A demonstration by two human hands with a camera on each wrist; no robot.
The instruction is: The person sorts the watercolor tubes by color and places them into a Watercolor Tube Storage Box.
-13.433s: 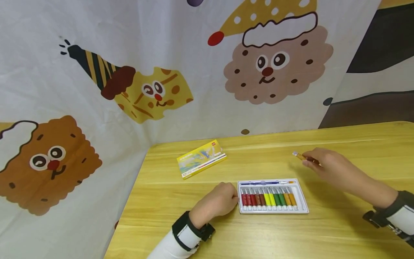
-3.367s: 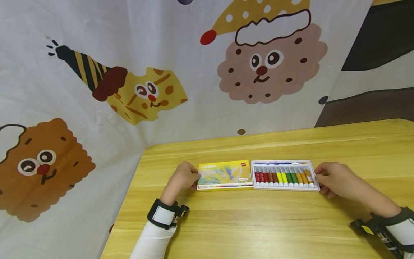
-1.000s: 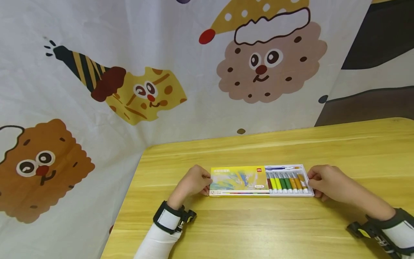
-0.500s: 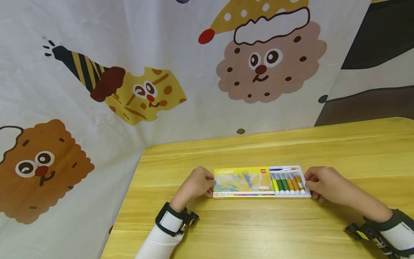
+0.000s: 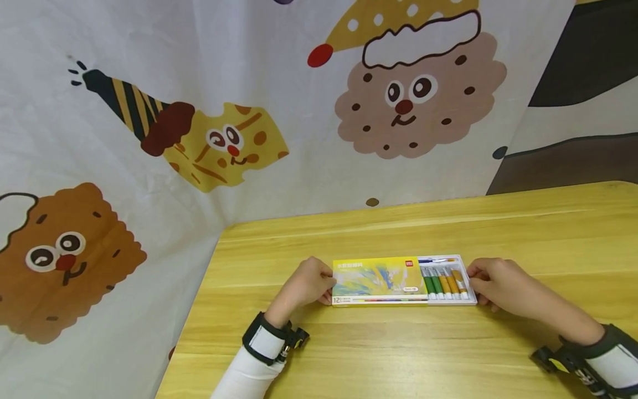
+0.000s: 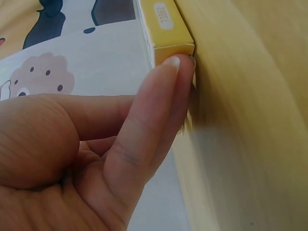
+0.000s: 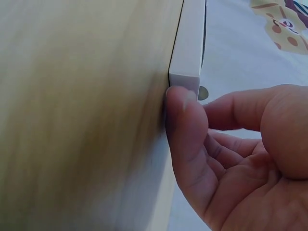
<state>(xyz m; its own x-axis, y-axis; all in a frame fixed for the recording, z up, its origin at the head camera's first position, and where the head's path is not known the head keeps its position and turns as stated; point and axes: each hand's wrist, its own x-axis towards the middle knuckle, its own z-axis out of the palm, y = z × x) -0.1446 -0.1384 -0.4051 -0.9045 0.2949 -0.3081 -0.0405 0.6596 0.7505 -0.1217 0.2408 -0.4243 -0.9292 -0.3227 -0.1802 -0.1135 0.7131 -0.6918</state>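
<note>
A white tray is partly inside a yellow paint box. Its right part sticks out, showing green and orange paint tubes and the tip of a blue paintbrush. The other tubes are hidden under the cardboard. My left hand grips the box's left end; in the left wrist view, fingertips lie against the yellow end face. My right hand holds the tray's right end between thumb and fingers. In the right wrist view, a fingertip touches the white end wall.
Everything lies on a wooden table. Behind it hangs a white cloth printed with cartoon biscuits and cheese, reaching down to the table's back and left edges. Both wrists wear black straps with small cameras.
The tray has gone further left into the box, covering the red, brown and yellow tubes. Box and left hand have shifted slightly right, while my right hand has come left.
</note>
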